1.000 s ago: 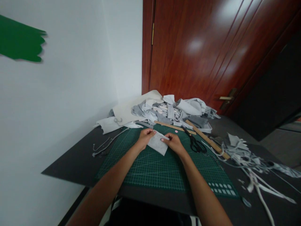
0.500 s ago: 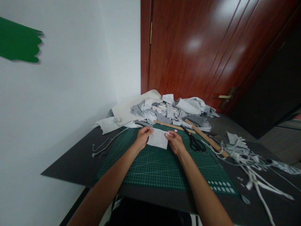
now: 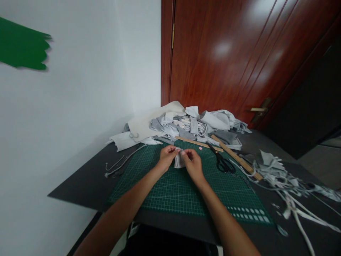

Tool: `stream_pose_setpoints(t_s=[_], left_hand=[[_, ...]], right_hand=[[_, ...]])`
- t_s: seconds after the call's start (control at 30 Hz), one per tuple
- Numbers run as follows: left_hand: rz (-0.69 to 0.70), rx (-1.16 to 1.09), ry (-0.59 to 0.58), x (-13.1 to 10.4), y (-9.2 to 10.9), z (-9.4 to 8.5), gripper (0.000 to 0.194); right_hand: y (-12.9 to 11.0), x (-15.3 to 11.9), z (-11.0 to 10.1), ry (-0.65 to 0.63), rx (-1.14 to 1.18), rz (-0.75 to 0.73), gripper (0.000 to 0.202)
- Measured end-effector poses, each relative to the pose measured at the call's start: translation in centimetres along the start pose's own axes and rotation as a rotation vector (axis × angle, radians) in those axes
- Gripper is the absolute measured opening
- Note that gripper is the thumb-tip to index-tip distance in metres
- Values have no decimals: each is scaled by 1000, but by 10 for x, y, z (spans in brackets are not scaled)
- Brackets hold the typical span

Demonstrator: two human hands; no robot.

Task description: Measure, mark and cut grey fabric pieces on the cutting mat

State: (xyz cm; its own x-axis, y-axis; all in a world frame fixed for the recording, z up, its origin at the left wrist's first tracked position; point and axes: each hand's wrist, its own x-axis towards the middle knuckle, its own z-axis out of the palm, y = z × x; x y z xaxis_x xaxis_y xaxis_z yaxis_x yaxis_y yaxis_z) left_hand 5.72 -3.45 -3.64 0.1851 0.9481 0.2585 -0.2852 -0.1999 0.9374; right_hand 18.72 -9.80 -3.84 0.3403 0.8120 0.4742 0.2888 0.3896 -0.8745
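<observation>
A small light grey piece of fabric (image 3: 179, 162) hangs between my two hands above the green cutting mat (image 3: 176, 195), bunched or folded at its top. My left hand (image 3: 168, 156) pinches its upper left side. On the upper right side, my right hand (image 3: 192, 161) has its fingers closed on the same fabric. The fingertips of both hands are close together and partly hide the cloth's top edge. To the right of my right hand lie black-handled scissors (image 3: 223, 164) on the mat.
Piled fabric scraps (image 3: 194, 124) lie at the back against the door (image 3: 213, 64). Two wooden rulers (image 3: 236, 156) lie beside the scissors. Cut strips and cords (image 3: 290, 202) spread over the right of the dark table (image 3: 87, 177). A cord (image 3: 125, 160) lies at left.
My hands have come together, the right one moving left. The fabric, spread flat as a rectangle before, is now gathered or folded into a narrower shape.
</observation>
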Motion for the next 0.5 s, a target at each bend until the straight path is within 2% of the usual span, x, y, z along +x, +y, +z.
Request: stream_pose_setpoints(t_s=[0.1, 0.3, 0.5], left_hand=[[7, 8, -21, -4, 1, 4, 42], [51, 40, -83, -8, 6, 8, 45], [116, 110, -106, -7, 8, 6, 32]], right_hand=[[-5, -9, 10, -66, 79, 37, 28], [-2, -6, 3, -17, 31, 5, 30], [-6, -7, 2, -22, 85, 7, 29]])
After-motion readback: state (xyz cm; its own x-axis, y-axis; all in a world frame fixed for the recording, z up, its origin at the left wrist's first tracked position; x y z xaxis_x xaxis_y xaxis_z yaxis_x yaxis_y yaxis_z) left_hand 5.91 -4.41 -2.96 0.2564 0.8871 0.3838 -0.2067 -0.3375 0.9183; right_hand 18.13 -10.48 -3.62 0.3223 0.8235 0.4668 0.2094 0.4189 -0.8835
